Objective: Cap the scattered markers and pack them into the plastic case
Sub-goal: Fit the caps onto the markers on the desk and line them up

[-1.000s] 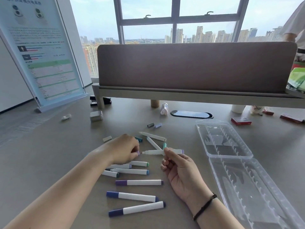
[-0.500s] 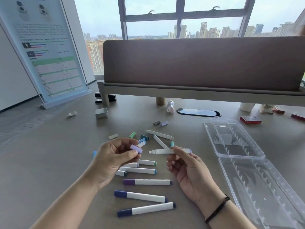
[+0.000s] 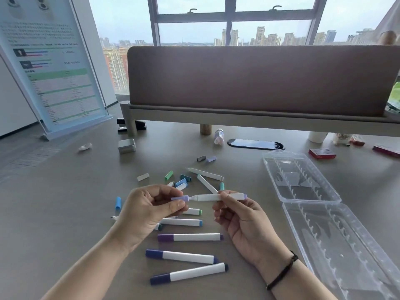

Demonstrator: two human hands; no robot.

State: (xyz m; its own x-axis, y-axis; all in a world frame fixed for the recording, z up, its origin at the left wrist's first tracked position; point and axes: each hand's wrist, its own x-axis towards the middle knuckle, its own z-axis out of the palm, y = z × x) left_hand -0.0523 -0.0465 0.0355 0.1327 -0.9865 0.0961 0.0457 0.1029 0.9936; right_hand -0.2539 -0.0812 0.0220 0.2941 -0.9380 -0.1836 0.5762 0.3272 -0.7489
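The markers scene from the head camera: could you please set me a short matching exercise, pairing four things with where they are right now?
Things
1. lilac cap
2. plastic case
3. uncapped white marker
4. light blue cap

Places
A. held in the right hand
B. lying alone on the table, left of the left hand
C. pinched in the left hand's fingers, at the marker's tip
D. open on the table, on the right side

Pairs: 1-C, 2-D, 3-A, 4-B
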